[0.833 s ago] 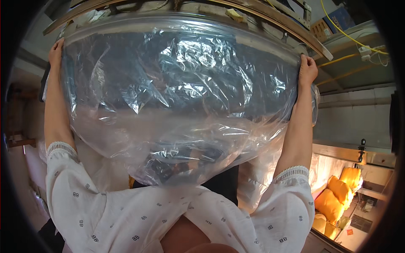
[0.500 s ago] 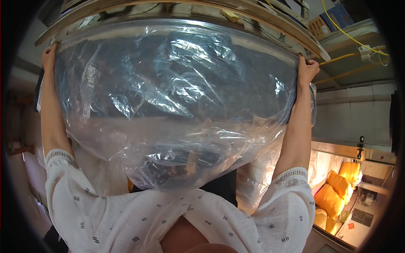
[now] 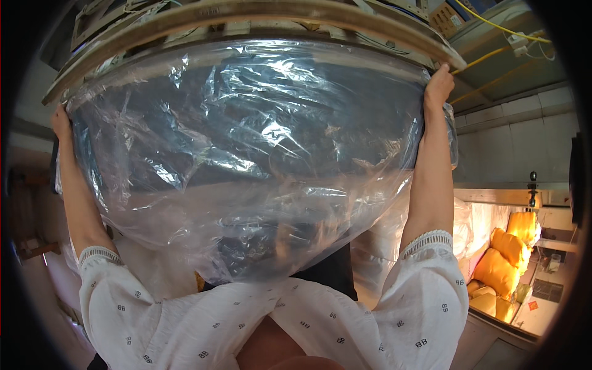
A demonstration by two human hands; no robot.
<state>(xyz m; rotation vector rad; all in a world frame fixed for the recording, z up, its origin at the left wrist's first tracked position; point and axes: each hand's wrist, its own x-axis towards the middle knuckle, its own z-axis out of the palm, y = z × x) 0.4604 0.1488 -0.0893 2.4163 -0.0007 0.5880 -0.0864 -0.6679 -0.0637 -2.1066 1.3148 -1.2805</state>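
A large clear plastic film [image 3: 271, 203], wrinkled and shiny, hangs stretched between my two raised arms; whether it is a sheet or a bag I cannot tell. My left hand [image 3: 61, 122] is closed at its upper left corner, below the end of a curved-looking wooden rail [image 3: 246, 13]. At the upper right corner, my right hand [image 3: 439, 87] grips the film by the rail's other end, fingers curled. A dark surface shows through the upper film. The lower part sags toward my white printed shirt [image 3: 277, 308].
Beyond the rail stands a wooden frame [image 3: 92, 28]. Yellow cables [image 3: 487, 58] and a white plug socket [image 3: 519, 44] are at the upper right, near a cardboard box [image 3: 445, 20]. Bright yellow stuffed bundles [image 3: 496, 271] lie at the lower right.
My left hand sits lower in view, and my right hand sits slightly higher, close to the rail's end. The rail appears lower at its left end. Both hands keep hold of the film.
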